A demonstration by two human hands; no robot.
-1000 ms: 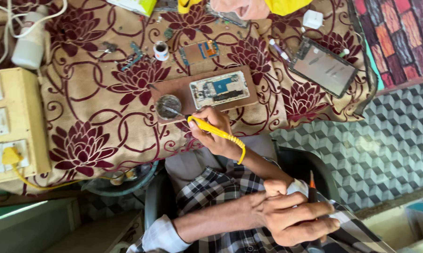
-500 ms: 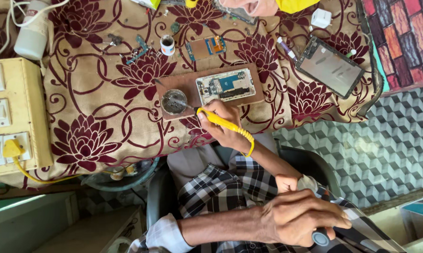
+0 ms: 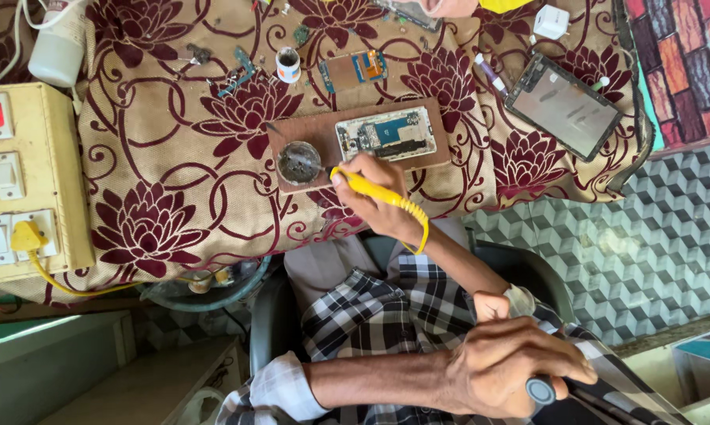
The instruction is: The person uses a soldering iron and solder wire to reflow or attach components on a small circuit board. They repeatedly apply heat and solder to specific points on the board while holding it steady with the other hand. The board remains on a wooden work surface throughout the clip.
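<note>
- Right hand (image 3: 374,197) grips a yellow soldering iron (image 3: 370,189); its tip lies at the rim of a round tin (image 3: 300,163).
- Tin and opened phone (image 3: 386,134) rest side by side on a brown board (image 3: 323,130), phone to the right.
- Board lies on a floral cloth (image 3: 158,157).
- Left hand (image 3: 512,370), near the camera, closes around a dark handle with a blue-grey end (image 3: 540,390).
- Switchboard (image 3: 16,181) at far left; screen panel (image 3: 563,106) at right.

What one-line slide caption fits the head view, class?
One hand holds a yellow soldering iron beside an opened phone on a wooden board; the other hand grips a dark handle.
</note>
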